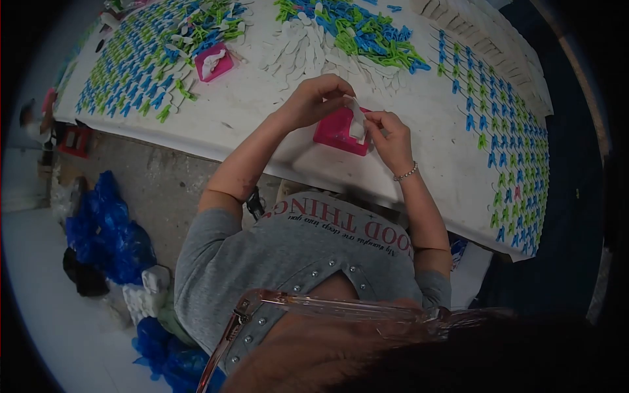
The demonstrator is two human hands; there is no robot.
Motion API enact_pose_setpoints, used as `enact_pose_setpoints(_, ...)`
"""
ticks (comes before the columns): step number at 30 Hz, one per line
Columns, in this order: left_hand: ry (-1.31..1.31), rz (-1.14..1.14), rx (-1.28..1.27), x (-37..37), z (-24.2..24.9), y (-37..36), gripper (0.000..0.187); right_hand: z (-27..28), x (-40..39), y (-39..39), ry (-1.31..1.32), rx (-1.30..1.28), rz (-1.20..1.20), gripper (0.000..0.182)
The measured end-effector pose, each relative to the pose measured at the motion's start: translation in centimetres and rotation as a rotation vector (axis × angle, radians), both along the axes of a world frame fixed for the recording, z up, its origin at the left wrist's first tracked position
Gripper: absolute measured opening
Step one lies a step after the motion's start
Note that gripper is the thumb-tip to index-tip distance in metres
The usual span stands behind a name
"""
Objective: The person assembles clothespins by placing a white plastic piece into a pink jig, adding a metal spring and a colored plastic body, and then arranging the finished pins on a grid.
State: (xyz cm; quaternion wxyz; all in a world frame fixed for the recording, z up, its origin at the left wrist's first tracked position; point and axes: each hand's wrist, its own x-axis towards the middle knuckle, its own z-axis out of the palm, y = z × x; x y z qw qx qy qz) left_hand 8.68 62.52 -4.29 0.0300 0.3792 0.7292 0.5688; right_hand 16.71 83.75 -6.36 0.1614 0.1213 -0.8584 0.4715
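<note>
My left hand (320, 101) is closed, its thumb and fingers pinching the upper end of a white strip (357, 123), which looks like paper or a backing sheet. My right hand (391, 136) pinches the strip's right side, fingers closed. Under the strip, a pink plastic tray (333, 134) rests near the table's front edge; the strip hides part of its inside. Beyond my hands lies a heap of flat white pieces (304, 49), with a pile of blue and green plastic clips (367, 36) behind and to the right.
Rows of blue and green clips (134, 75) cover the left of the white table (255, 121). More rows (501, 124) run down the right, beside stacked white pieces (495, 42). A second pink tray (214, 62) holds something white. Blue plastic bags (108, 226) lie on the floor.
</note>
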Motion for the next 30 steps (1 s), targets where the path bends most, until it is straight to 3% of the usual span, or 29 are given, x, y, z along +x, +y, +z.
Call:
enact_pose_setpoints(6,0.191,0.019,-0.055,0.3,0.2,-0.8,0.018,-0.8,-0.4,-1.0,0.254,0.126,0.003,0.013)
enact_pose_setpoints(24,0.268,-0.005,-0.277,0.2,-2.3,0.4,0.009,-0.7,0.6,1.9,0.305,0.387,-0.048,0.019)
enact_pose_setpoints(28,0.303,-0.017,-0.252,0.2,-2.7,1.8,0.01,1.6,0.6,1.8,0.276,0.321,-0.088,0.024)
enact_pose_setpoints(30,0.304,-0.044,-0.241,0.2,-2.7,2.5,0.011,2.7,0.4,1.4,0.186,0.131,-0.099,0.025)
